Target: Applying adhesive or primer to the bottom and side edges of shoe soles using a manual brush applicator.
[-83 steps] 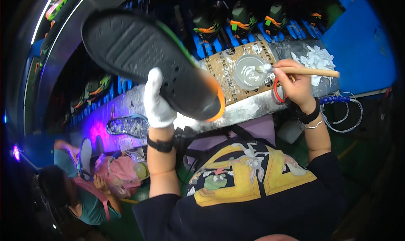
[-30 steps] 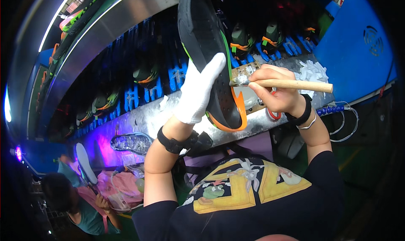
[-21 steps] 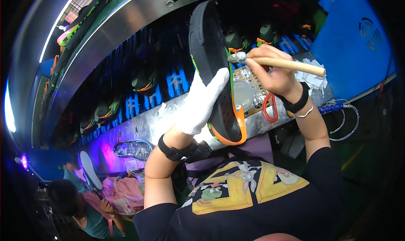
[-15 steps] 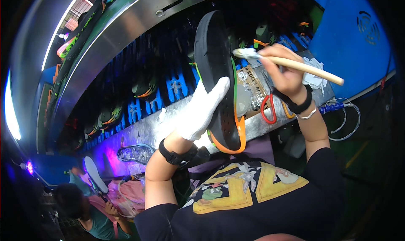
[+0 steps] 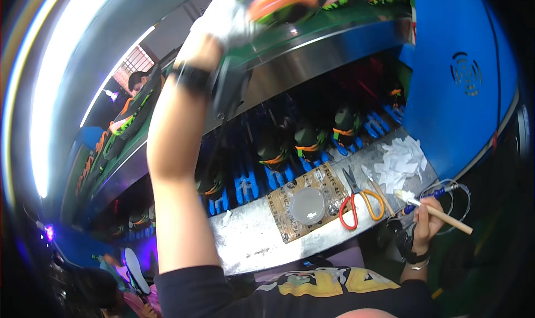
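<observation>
Metal bench (image 5: 245, 243) below a row of shoes (image 5: 309, 140) and a green conveyor (image 5: 356, 18), bearing a dish (image 5: 307, 205) on cardboard (image 5: 285, 223), scissors (image 5: 355, 198) and white scraps (image 5: 398, 165). Compared with half a second earlier, the sole (image 5: 284, 3) has moved from over the bench to the conveyor, at the upper edge, and the brush (image 5: 454, 220) now lies well apart from it. The gloved left hand (image 5: 224, 16) is against the sole, its finger closure too blurred to tell; the bare right hand (image 5: 427, 220) is closed around the brush's handle.
</observation>
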Motion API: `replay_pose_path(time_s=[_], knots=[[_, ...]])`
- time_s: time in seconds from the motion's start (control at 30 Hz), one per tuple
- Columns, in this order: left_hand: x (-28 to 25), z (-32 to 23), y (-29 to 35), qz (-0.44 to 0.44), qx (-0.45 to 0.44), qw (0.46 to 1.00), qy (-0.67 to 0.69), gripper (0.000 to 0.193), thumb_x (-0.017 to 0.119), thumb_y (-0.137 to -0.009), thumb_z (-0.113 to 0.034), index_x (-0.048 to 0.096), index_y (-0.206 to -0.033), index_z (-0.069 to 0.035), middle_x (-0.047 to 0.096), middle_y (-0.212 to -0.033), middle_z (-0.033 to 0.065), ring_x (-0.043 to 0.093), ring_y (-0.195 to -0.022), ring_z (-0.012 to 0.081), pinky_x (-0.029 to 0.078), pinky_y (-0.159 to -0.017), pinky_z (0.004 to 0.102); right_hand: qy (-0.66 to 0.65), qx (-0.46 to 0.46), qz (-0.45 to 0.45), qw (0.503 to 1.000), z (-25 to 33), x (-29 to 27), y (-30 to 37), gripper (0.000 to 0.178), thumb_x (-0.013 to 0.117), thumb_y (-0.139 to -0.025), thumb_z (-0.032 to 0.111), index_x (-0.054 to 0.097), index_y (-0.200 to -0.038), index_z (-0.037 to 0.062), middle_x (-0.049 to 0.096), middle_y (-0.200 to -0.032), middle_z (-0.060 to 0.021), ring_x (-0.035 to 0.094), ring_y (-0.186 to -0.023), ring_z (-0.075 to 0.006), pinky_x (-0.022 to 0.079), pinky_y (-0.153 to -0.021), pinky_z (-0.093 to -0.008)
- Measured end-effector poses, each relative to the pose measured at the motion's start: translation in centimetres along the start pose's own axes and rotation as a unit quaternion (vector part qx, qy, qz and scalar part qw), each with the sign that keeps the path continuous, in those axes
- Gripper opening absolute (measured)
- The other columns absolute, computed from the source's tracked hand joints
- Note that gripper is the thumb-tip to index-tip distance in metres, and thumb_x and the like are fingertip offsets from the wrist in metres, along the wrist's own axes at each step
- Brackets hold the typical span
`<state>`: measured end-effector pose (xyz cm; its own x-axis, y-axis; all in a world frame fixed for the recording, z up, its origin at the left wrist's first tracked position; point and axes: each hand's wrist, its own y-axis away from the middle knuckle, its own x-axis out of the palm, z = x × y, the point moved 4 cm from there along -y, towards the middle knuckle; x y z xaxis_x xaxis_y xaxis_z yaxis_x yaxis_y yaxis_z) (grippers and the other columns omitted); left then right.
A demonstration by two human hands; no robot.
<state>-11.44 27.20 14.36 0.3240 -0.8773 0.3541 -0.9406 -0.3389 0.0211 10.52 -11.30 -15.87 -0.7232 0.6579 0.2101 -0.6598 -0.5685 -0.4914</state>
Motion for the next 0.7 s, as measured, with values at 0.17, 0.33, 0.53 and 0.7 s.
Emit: replay_pose_path(time_s=[0.17, 0.33, 0.53, 0.7], knots=[[-4.7, -3.4, -2.7, -0.480, -0.051, 0.830, -0.279, 0.036, 0.043, -0.089, -0.022, 0.039, -0.118, 0.000, 0.056, -0.099, 0.0129, 0.057, -0.086, 0.0218, 0.048, -0.077, 0.0295, 0.051, -0.005, -0.049, 0.997, -1.1, -1.7, -0.5, 0.014, 0.049, -0.079, 0.006, 0.051, -0.090, -0.0026, 0.043, -0.068, -0.0027, 0.038, -0.051, -0.0061, 0.032, -0.049, -0.0178], [-15.6, -8.0, 6.4, -0.438, -0.219, 0.448, -0.748, 0.043, 0.058, -0.071, -0.035, 0.059, -0.089, 0.004, 0.061, -0.087, 0.0190, 0.059, -0.079, 0.0321, 0.046, -0.071, 0.0374, 0.063, 0.013, -0.015, 0.998, -3.3, -0.9, -3.7, 0.015, 0.049, -0.081, 0.008, 0.049, -0.090, -0.0035, 0.041, -0.064, -0.0020, 0.036, -0.051, -0.0054, 0.029, -0.047, -0.0178], [-22.2, -6.9, 9.4, -0.417, -0.348, 0.274, -0.794, 0.042, 0.051, -0.067, -0.016, 0.056, -0.106, -0.002, 0.055, -0.106, 0.0206, 0.053, -0.101, 0.0328, 0.042, -0.086, 0.0349, 0.097, 0.046, 0.010, 0.994, -5.2, 1.1, -6.9, 0.015, 0.048, -0.081, 0.007, 0.049, -0.092, -0.0030, 0.042, -0.067, -0.0016, 0.036, -0.052, -0.0051, 0.028, -0.047, -0.0172], [-28.9, -7.9, 7.4, -0.418, -0.402, 0.273, -0.767, 0.041, 0.053, -0.066, -0.018, 0.057, -0.104, -0.004, 0.058, -0.103, 0.0156, 0.056, -0.097, 0.0292, 0.044, -0.080, 0.0427, 0.128, 0.057, 0.007, 0.990, -5.3, 3.1, -8.1, 0.015, 0.048, -0.082, 0.007, 0.049, -0.093, -0.0024, 0.042, -0.070, -0.0022, 0.035, -0.051, -0.0046, 0.028, -0.047, -0.0171]])
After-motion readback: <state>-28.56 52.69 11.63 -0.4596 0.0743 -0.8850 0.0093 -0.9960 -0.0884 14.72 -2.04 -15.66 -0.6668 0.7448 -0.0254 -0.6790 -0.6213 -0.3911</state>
